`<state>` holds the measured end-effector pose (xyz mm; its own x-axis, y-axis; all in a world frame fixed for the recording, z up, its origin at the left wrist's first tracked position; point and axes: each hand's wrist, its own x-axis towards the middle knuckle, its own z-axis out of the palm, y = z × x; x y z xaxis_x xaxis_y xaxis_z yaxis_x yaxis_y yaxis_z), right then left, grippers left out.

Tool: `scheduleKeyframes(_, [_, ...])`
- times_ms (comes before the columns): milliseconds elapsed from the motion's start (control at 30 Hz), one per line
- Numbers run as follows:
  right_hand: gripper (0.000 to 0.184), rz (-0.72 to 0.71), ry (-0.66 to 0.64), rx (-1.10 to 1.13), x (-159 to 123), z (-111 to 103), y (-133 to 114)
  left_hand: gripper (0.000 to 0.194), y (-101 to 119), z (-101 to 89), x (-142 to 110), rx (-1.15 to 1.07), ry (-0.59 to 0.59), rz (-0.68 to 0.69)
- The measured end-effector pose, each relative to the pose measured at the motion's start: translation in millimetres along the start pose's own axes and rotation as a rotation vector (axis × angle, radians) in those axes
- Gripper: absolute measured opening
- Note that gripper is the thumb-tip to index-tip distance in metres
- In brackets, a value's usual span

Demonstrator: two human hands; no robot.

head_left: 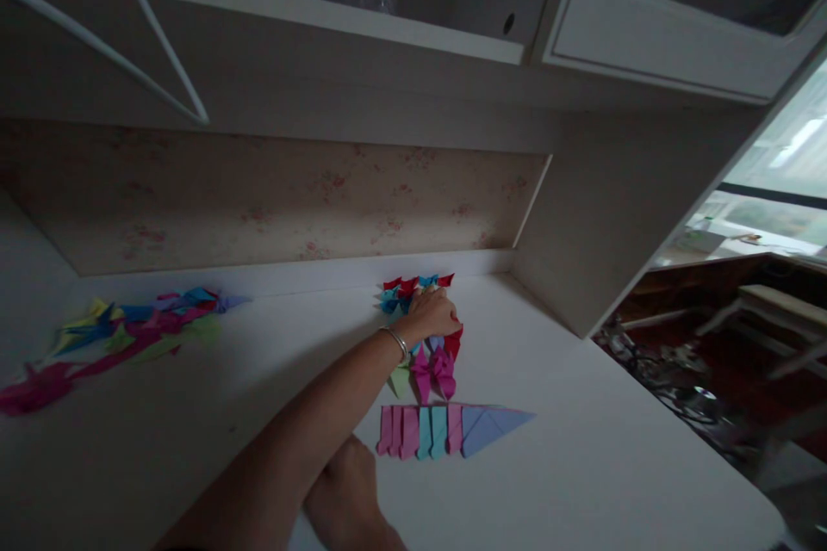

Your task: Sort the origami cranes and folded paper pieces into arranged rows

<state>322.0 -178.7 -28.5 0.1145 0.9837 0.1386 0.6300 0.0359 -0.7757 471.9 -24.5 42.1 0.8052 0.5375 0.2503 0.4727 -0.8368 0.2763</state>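
Observation:
My left hand [434, 314], with a silver bracelet at the wrist, reaches out to a group of origami pieces. Its fingers are curled down and closed among the red and blue folded papers [401, 293]; which piece they grip is partly hidden. Just below it lie magenta folded pieces [432, 372], a pale green one [399, 380] and a red one [456, 343]. Nearer me, a row of pink and teal folded strips [413, 432] ends in a pointed lavender paper [492, 429]. My right hand [349, 486] is curled closed under my left forearm, its fingertips hidden.
More colourful origami [148, 327] lies on the white desktop [549, 482] at the left. A shelf [362, 26] with a clear bottle overhangs the desk, and a white cord [161, 52] hangs down from it. A side panel [620, 215] stands at the right.

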Motion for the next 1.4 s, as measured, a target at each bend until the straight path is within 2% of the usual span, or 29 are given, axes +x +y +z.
scheduleKeyframes(133, [0.021,-0.031,0.062,0.069,1.5,0.1,1.9,0.028,-3.7,-24.1,-21.2,-0.074,0.091,0.007])
scheduleKeyframes(233, [0.021,-0.032,0.057,0.070,2.1,1.3,2.7,0.029,-13.6,-41.5,-55.3,-0.110,0.145,-0.026])
scheduleKeyframes(367, [0.022,-0.047,0.038,0.079,-0.2,2.1,2.9,0.029,-36.3,-54.6,-124.4,-0.343,0.183,-0.167])
scheduleKeyframes(500, [0.021,-0.047,0.019,0.070,-3.7,0.8,1.8,0.033,-62.6,-56.2,-202.9,-0.587,0.157,-0.444])
scheduleKeyframes(667, [0.022,-0.085,0.002,0.094,-7.7,-1.1,-0.1,0.037,-85.6,-47.8,-294.0,-0.655,0.197,-0.626])
scheduleKeyframes(800, [0.023,-0.097,-0.014,0.082,-9.5,-1.0,-1.3,0.036,-95.9,-47.3,-343.5,-0.722,0.197,-0.711])
scheduleKeyframes(867, [0.024,-0.094,-0.025,0.064,-10.4,-0.5,-2.5,0.036,-98.8,-51.4,-355.4,-0.771,0.229,-0.780])
scheduleKeyframes(967, [0.025,-0.088,-0.041,0.036,-11.8,1.2,-4.6,0.038,-99.8,-57.7,-360.3,-0.892,0.245,-0.852])
scheduleKeyframes(1100, [0.024,0.000,-0.073,0.025,-8.6,5.3,-5.8,0.040,-99.9,-61.3,-357.8,-0.995,0.258,-0.854])
scheduleKeyframes(1200, [0.028,0.090,-0.077,0.118,3.8,8.3,-14.0,0.039,-101.4,-62.6,-355.6,-1.001,0.267,-0.837])
scheduleKeyframes(1267, [0.031,0.045,-0.072,0.182,17.9,10.6,-30.5,0.036,-103.3,-62.7,-354.0,-0.989,0.283,-0.821])
scheduleKeyframes(1400, [0.029,-0.245,-0.093,0.214,57.1,29.0,-92.5,0.026,-108.4,-58.0,-351.6,-0.994,0.283,-0.775])
